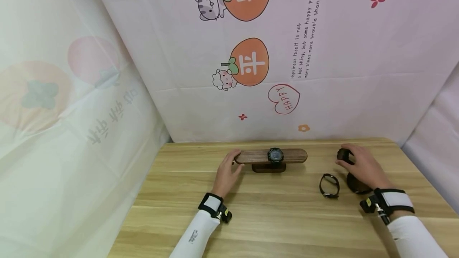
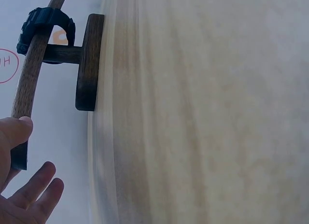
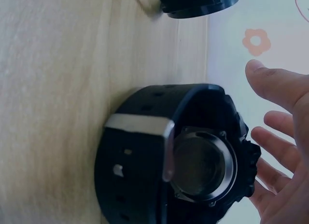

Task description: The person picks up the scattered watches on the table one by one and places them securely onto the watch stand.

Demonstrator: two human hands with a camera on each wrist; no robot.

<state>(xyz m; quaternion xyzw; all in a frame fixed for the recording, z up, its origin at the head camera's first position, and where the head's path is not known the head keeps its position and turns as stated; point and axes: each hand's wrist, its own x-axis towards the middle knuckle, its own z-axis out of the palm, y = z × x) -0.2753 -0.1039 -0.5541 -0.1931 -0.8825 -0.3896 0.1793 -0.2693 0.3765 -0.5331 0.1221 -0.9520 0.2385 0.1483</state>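
Note:
A dark wooden watch stand with a round bar on a small base stands near the table's back edge. A black digital watch is strapped around its bar. My left hand pinches the bar's left end, thumb on the near side. On the right, my right hand has its thumb and fingers spread around a small black watch; whether they touch it is unclear. Beneath that hand lies a larger black watch, its metal back and strap buckle showing in the right wrist view.
Left of the right hand, a slim black watch rests on its side with its strap looped. The wooden table meets a printed white cloth at its back edge. More cloth hangs at the left.

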